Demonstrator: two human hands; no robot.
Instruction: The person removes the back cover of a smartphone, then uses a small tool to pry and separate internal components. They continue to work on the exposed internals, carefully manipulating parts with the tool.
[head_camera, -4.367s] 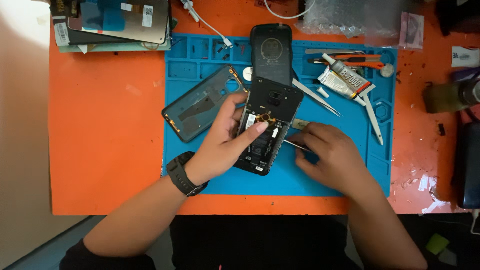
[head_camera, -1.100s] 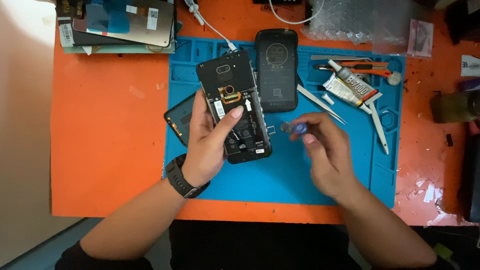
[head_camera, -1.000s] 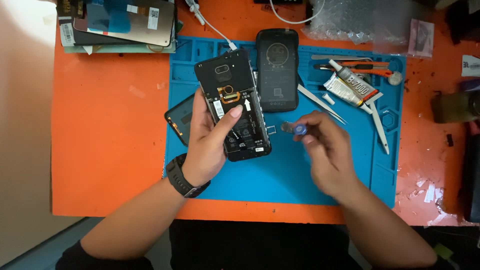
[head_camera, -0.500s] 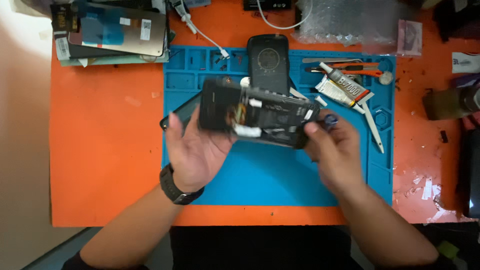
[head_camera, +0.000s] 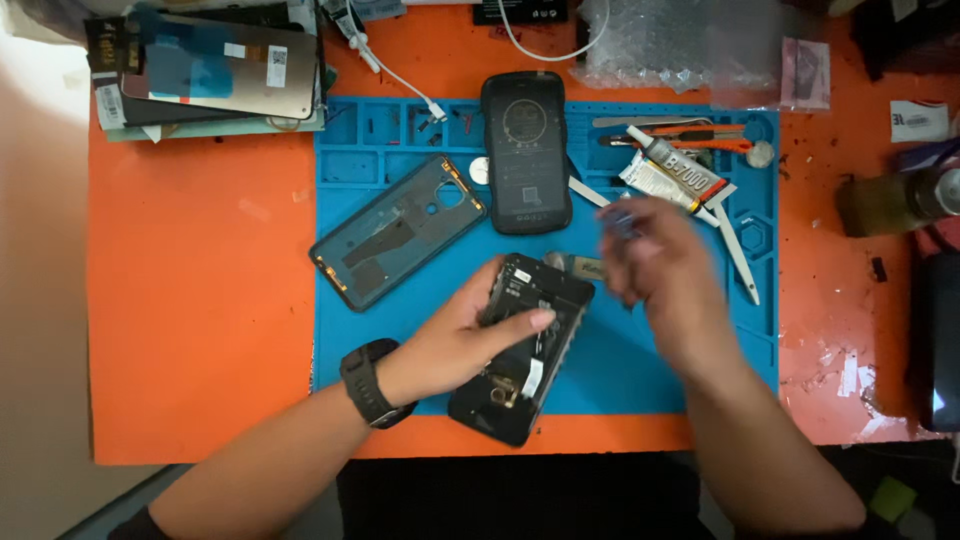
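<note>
Surface: an orange worktable (head_camera: 200, 330) with a blue silicone repair mat (head_camera: 640, 360) laid on it, tools and phone parts all around.
Thing in hand: the opened black smartphone body (head_camera: 520, 365), back off and innards up, lies tilted on the mat's near edge, lower end reaching onto the orange.
Left hand: the left hand (head_camera: 455, 345), black watch at the wrist, is clamped on the phone body, thumb laid across the open frame.
Right hand: the right hand (head_camera: 655, 265) hovers just right of the phone's top end, badly blurred; fingers look bunched, but I cannot tell whether they pinch anything.
Nearby: a detached dark back cover (head_camera: 398, 232) lies to the left, a second black rugged phone (head_camera: 526, 152) sits above, a glue tube (head_camera: 672, 172) and metal tweezers (head_camera: 738, 250) to the right.
Doing it well: I'd say pin the frame flat and firm, keep that thumb off the boards and flex cables, and bring the right hand in slowly.
</note>
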